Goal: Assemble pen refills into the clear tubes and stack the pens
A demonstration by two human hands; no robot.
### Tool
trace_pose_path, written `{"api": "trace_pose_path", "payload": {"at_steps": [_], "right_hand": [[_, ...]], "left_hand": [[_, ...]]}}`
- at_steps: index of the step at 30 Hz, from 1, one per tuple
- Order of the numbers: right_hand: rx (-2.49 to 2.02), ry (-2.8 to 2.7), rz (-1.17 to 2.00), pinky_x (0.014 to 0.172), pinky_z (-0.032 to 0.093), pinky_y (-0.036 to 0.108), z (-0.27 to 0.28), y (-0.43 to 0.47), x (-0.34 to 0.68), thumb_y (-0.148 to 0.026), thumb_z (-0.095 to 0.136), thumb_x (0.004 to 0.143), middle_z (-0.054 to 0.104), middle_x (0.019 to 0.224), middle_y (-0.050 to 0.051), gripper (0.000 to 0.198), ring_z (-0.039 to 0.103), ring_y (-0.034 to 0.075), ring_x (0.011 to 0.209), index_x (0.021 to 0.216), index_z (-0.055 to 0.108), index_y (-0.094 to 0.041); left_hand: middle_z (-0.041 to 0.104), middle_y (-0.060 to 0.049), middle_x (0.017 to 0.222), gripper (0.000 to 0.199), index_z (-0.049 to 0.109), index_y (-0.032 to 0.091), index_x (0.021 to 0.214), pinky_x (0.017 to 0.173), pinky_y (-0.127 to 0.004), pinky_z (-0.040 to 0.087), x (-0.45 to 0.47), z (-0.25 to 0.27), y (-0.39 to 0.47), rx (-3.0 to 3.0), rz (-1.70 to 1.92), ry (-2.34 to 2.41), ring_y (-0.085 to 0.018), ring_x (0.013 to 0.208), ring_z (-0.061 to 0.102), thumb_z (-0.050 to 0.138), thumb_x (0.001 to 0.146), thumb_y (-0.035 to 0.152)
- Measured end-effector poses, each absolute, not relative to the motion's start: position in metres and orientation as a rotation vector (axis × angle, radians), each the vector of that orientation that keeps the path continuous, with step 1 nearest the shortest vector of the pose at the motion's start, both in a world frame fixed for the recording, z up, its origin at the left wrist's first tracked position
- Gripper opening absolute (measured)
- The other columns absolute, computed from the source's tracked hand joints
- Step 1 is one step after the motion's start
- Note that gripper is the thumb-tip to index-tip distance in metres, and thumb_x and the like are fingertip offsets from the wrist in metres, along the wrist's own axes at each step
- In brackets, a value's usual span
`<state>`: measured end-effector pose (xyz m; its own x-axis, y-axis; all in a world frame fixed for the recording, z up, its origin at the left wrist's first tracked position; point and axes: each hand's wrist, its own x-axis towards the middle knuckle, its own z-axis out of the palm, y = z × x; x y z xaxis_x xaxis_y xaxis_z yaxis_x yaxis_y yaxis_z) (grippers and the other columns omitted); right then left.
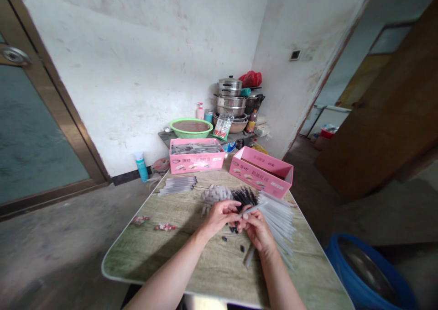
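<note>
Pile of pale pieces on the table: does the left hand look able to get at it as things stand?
Probably yes: the left hand is right beside the pile of pale pieces, with nothing visible between them. It looks busy at the grey stick, though, so it may need freeing first.

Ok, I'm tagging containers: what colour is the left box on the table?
The left box is pink, shown in the head view.

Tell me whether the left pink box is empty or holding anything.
Not empty: slim grey sticks show through the open top of the left pink box; how deep they go is hidden.
</note>
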<state>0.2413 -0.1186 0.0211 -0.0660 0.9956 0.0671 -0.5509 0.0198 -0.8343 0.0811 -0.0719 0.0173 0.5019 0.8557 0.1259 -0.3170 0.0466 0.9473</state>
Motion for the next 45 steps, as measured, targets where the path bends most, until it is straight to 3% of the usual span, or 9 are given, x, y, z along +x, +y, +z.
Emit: {"api": "trace_pose_path", "payload": {"at_steps": [5,10,16,20,25,30,35,41,45], "right_hand": [[-0.668,-0.717,1.395,0.056,0.059,0.027,0.016,-0.115,0.251,-0.020,0.082,0.068,0.073,0.076,0.005,0.018,0.071,0.018,0.063,0.078,0.067,-0.016],[-0.602,-0.567,1.372,0.053,0.057,0.021,0.012,-0.113,0.260,-0.017,0.081,0.066,0.072,0.073,0.001,0.018,0.068,0.013,0.059,0.079,0.069,-0.019],[-0.610,-0.618,1.382,0.054,0.057,0.021,0.014,-0.114,0.261,-0.017,0.080,0.067,0.072,0.075,0.003,0.016,0.067,0.013,0.057,0.079,0.069,-0.018],[-0.634,-0.628,1.352,0.054,0.056,0.021,0.015,-0.114,0.263,-0.017,0.079,0.069,0.071,0.073,0.003,0.015,0.066,0.013,0.058,0.080,0.069,-0.017],[-0.630,-0.654,1.366,0.054,0.057,0.022,0.016,-0.115,0.261,-0.017,0.080,0.070,0.071,0.075,0.003,0.019,0.068,0.014,0.061,0.086,0.069,-0.017],[-0.633,-0.708,1.384,0.054,0.057,0.024,0.016,-0.116,0.259,-0.020,0.079,0.072,0.072,0.075,0.004,0.015,0.068,0.016,0.061,0.083,0.069,-0.017],[-0.672,-0.772,1.392,0.044,0.052,0.020,0.014,-0.116,0.254,-0.023,0.079,0.074,0.066,0.056,0.001,0.014,0.060,0.012,0.044,0.081,0.070,-0.015],[-0.749,-0.789,1.386,0.049,0.058,0.025,0.017,-0.116,0.248,-0.023,0.082,0.070,0.072,0.067,0.004,0.020,0.066,0.015,0.051,0.083,0.070,-0.015],[-0.762,-0.770,1.347,0.050,0.059,0.025,0.018,-0.116,0.247,-0.024,0.084,0.068,0.072,0.067,0.003,0.022,0.067,0.016,0.053,0.083,0.070,-0.015]], "left_hand": [[0.068,-0.006,0.081,0.047,0.072,0.015,0.108,0.049,-0.024,0.049,0.069,0.021,-0.061,1.154,1.227,0.714,-0.016,0.060,0.062,0.079,0.069,0.040],[0.067,-0.004,0.067,0.030,0.074,0.015,0.092,0.041,-0.021,0.040,0.059,0.018,-0.050,1.151,1.404,0.917,-0.012,0.046,0.052,0.078,0.067,0.032],[0.072,-0.006,0.079,0.013,0.079,0.024,0.081,0.062,-0.029,0.048,0.063,0.022,-0.063,1.644,1.286,0.849,-0.020,0.068,0.063,0.072,0.070,0.022],[0.071,-0.003,0.080,0.019,0.080,0.029,0.087,0.064,-0.028,0.046,0.067,0.020,-0.075,2.070,0.938,0.712,-0.018,0.065,0.061,0.072,0.072,0.022],[0.071,-0.005,0.089,0.021,0.080,0.026,0.091,0.076,-0.030,0.047,0.075,0.009,-0.082,2.326,0.764,0.687,-0.021,0.079,0.065,0.072,0.072,0.020],[0.071,-0.005,0.079,0.010,0.077,0.021,0.081,0.068,-0.028,0.049,0.082,0.008,-0.083,1.986,0.928,0.699,-0.018,0.069,0.064,0.069,0.077,0.025],[0.072,-0.009,0.077,0.029,0.072,0.014,0.088,0.058,-0.027,0.053,0.080,0.014,-0.074,1.292,1.025,0.640,-0.019,0.064,0.068,0.074,0.075,0.041],[0.071,-0.008,0.080,0.039,0.074,0.013,0.105,0.062,-0.026,0.051,0.074,0.015,-0.071,1.247,1.033,0.602,-0.014,0.061,0.063,0.073,0.079,0.042],[0.070,-0.006,0.081,0.035,0.070,0.015,0.102,0.059,-0.025,0.050,0.076,0.012,-0.071,1.200,0.993,0.552,-0.013,0.060,0.063,0.077,0.076,0.038]]}}
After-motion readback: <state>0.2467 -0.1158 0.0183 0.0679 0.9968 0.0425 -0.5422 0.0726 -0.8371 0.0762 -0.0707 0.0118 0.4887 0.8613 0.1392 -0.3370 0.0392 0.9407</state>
